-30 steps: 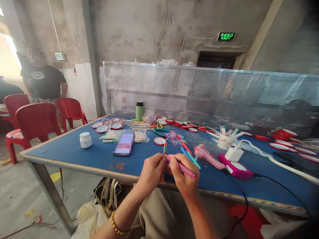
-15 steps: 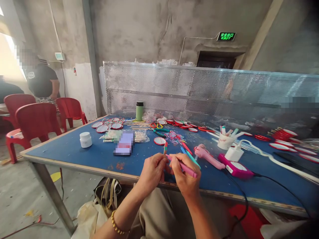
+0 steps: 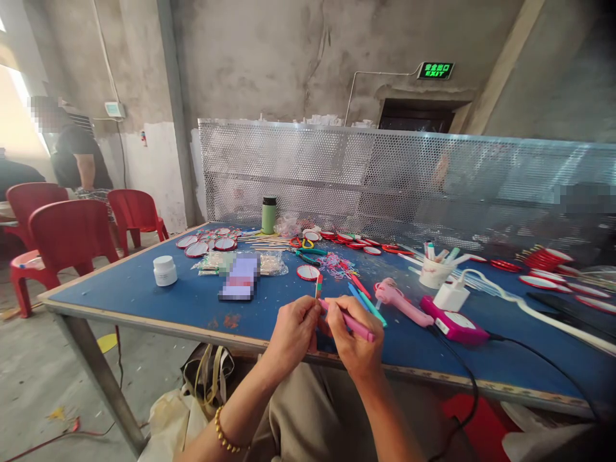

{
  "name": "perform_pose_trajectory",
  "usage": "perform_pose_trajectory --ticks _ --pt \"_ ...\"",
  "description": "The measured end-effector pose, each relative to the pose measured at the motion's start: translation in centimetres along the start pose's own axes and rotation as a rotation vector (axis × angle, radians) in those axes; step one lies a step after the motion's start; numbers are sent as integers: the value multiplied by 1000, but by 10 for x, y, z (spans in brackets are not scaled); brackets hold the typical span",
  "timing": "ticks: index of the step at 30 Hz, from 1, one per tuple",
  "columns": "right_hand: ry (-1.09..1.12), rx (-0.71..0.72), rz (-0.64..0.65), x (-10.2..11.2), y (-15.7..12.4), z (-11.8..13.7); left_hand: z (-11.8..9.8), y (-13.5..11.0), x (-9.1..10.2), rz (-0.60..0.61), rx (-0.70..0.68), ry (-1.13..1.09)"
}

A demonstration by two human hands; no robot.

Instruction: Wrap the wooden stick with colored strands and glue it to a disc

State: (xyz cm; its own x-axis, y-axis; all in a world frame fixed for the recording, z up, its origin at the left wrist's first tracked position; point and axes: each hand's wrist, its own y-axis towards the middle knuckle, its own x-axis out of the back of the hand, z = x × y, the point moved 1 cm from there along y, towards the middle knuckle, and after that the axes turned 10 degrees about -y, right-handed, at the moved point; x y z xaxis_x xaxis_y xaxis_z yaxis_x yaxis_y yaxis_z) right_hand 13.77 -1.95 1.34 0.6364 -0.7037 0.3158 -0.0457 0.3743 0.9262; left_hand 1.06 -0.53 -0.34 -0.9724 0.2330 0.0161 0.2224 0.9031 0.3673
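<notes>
My left hand is closed around a thin flat wooden stick, whose upper end shows red and green bands. A pink marker pen is gripped in my right hand, its tip against or very close to the stick beside my left fingers. The lower part of the stick is hidden by my hand. Just beyond my hands lies a round red-rimmed disc. Blue and green markers and a red marker rest on the table to the right of it.
On the blue table are a phone, a white jar, a green bottle, pliers, a cup of pens, a pink glue gun and a magenta box with cables. A perforated metal screen stands behind.
My right hand and the pink marker have shifted slightly left, with the marker still at the stick. My left hand has barely moved. A person at the far left has turned and changed arm position.
</notes>
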Motion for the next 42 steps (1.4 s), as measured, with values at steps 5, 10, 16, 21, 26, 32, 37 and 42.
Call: perform_pose_trajectory --ticks 5,10,16,21,26,32,37,42 --pt "9 -15 -4 -1 -1 0 -1 -1 0 -4 1 11" --pt "19 -50 -24 0 -3 -1 -1 0 0 5 4 -11" --pt "16 -31 -12 1 -2 0 0 -1 0 -4 3 -2" --pt "6 7 6 0 -2 -1 1 -1 1 -11 8 26" --pt "10 10 17 0 -2 0 0 -1 0 -20 24 15" --pt "2 6 4 -1 -2 0 1 -1 0 -12 16 20" --pt "6 -8 -7 0 -2 0 1 0 0 -19 6 17" --pt "7 -36 -23 0 -2 0 -1 0 -1 -2 15 -31"
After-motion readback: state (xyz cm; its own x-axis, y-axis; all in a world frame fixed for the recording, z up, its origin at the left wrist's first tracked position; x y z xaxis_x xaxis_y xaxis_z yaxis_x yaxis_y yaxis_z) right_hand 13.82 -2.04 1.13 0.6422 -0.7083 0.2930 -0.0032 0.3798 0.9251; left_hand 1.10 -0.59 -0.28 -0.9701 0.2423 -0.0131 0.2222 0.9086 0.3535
